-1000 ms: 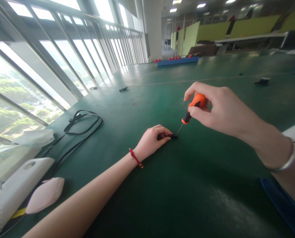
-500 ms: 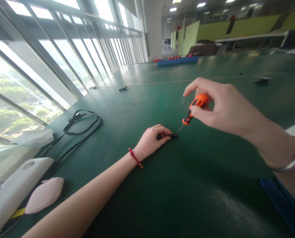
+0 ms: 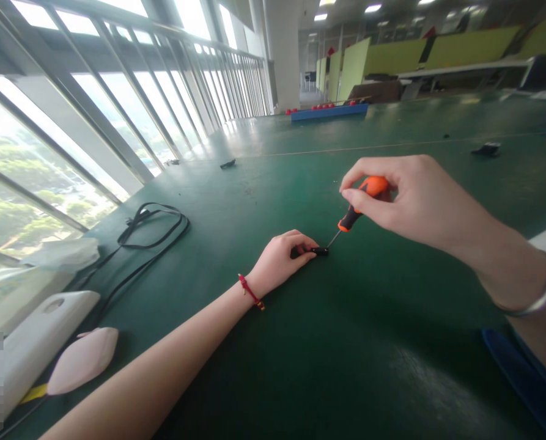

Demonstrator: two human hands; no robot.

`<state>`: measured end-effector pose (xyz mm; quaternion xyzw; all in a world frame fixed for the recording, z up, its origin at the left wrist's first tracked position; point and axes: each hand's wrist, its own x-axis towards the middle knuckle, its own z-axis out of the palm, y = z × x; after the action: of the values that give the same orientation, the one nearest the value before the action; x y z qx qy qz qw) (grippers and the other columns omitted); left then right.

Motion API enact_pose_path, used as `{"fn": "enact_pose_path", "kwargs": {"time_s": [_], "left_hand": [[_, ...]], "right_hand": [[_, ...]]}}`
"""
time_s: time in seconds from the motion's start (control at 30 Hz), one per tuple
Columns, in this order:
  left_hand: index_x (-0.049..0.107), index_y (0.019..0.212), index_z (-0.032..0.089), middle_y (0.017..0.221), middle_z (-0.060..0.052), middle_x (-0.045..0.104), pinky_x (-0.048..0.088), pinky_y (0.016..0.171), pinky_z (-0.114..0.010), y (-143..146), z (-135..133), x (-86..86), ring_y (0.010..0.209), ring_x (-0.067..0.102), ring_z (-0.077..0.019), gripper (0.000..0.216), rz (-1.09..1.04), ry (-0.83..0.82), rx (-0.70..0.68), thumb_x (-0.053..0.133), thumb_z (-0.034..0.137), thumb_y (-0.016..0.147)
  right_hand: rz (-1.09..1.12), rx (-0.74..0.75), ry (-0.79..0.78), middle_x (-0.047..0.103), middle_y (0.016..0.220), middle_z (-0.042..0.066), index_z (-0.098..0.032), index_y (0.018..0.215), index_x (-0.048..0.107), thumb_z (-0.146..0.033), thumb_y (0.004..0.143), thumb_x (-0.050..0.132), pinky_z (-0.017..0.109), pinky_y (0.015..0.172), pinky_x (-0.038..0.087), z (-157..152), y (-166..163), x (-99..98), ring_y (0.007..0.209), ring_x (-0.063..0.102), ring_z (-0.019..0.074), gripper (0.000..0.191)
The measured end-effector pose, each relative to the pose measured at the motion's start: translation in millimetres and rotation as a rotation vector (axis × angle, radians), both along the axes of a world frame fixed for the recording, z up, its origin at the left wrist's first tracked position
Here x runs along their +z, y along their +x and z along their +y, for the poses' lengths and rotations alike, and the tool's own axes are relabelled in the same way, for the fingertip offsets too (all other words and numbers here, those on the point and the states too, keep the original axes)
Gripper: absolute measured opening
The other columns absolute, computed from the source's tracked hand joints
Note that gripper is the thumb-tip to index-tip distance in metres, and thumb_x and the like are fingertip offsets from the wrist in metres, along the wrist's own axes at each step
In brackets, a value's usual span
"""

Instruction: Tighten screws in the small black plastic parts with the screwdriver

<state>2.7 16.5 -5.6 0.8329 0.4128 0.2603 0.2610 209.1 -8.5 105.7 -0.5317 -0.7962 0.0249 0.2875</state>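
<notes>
A small black part (image 3: 320, 251) lies on the green tabletop (image 3: 263, 360), pinched in the fingers of my left hand (image 3: 284, 260). Most of it is covered by those fingers, so its kind is unclear. My right hand (image 3: 405, 189) is closed around an orange and black screwdriver (image 3: 351, 217), with thumb and index finger meeting at the near side of the handle. The screwdriver leans, its handle up and to the right. Its thin metal shaft runs down to the right end of the black part, where the tip appears to touch.
A looped black cable (image 3: 162, 244) lies to the left, near a white power strip-like block (image 3: 57, 330) and a pale pink object (image 3: 84, 362). Farther off is a long blue tray (image 3: 330, 113) with red pieces. Small black pieces (image 3: 487, 149) lie at far right. A metal railing (image 3: 130, 91) borders the left.
My right thumb and index finger have shifted along the screwdriver handle and closed together; they were apart before. My left hand and the black part have stayed put.
</notes>
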Motion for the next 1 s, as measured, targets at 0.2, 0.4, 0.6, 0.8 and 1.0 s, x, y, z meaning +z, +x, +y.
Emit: {"fn": "enact_pose_path", "kwargs": {"time_s": [0.2, 0.4, 0.6, 0.8, 1.0], "left_hand": [[0.071, 0.094, 0.019, 0.090, -0.002, 0.064, 0.047, 0.069, -0.025, 0.3, 0.1, 0.2, 0.074, 0.057, -0.0126, 0.017, 0.001, 0.008, -0.003, 0.059, 0.020, 0.082], [0.071, 0.096, 0.019, 0.092, -0.002, 0.064, 0.047, 0.070, -0.025, -0.4, 0.8, 0.1, 0.075, 0.057, -0.0128, 0.017, 0.007, 0.009, -0.007, 0.060, 0.022, 0.082], [0.070, 0.096, 0.019, 0.092, -0.002, 0.064, 0.047, 0.070, -0.025, -0.3, -0.1, -0.4, 0.075, 0.058, -0.0128, 0.017, -0.002, 0.003, -0.006, 0.059, 0.022, 0.082], [0.070, 0.096, 0.019, 0.092, -0.003, 0.064, 0.048, 0.071, -0.025, -0.1, -0.2, 0.4, 0.076, 0.058, -0.0131, 0.018, 0.007, 0.005, -0.008, 0.059, 0.022, 0.083], [0.070, 0.096, 0.019, 0.093, -0.003, 0.064, 0.048, 0.071, -0.026, -0.7, 0.2, 0.1, 0.076, 0.058, -0.0133, 0.018, 0.002, 0.008, -0.010, 0.059, 0.022, 0.083]], "right_hand": [[-0.016, 0.006, -0.018, 0.054, 0.055, -0.004, -0.024, 0.078, 0.059, -0.043, 0.079, 0.052, 0.026, 0.048, 0.030, 0.0, -0.2, 0.3, 0.047, 0.044, 0.0112, 0.020], [0.011, 0.010, -0.005, 0.053, 0.057, -0.005, -0.025, 0.091, 0.058, -0.034, 0.074, 0.058, 0.025, 0.047, 0.029, -0.2, 0.9, 0.7, 0.046, 0.043, 0.0105, 0.019], [0.014, 0.004, -0.003, 0.052, 0.058, -0.005, -0.025, 0.092, 0.057, -0.032, 0.074, 0.057, 0.025, 0.047, 0.030, -1.6, 0.1, 1.2, 0.047, 0.043, 0.0105, 0.020], [-0.006, -0.014, -0.014, 0.052, 0.055, -0.004, -0.024, 0.076, 0.058, -0.041, 0.081, 0.051, 0.027, 0.049, 0.030, -0.8, -0.9, 1.1, 0.049, 0.044, 0.0110, 0.019], [0.020, -0.013, -0.036, 0.052, 0.055, -0.004, -0.024, 0.080, 0.059, -0.043, 0.077, 0.056, 0.027, 0.049, 0.030, -1.8, -1.6, 2.1, 0.049, 0.043, 0.0112, 0.020]]}}
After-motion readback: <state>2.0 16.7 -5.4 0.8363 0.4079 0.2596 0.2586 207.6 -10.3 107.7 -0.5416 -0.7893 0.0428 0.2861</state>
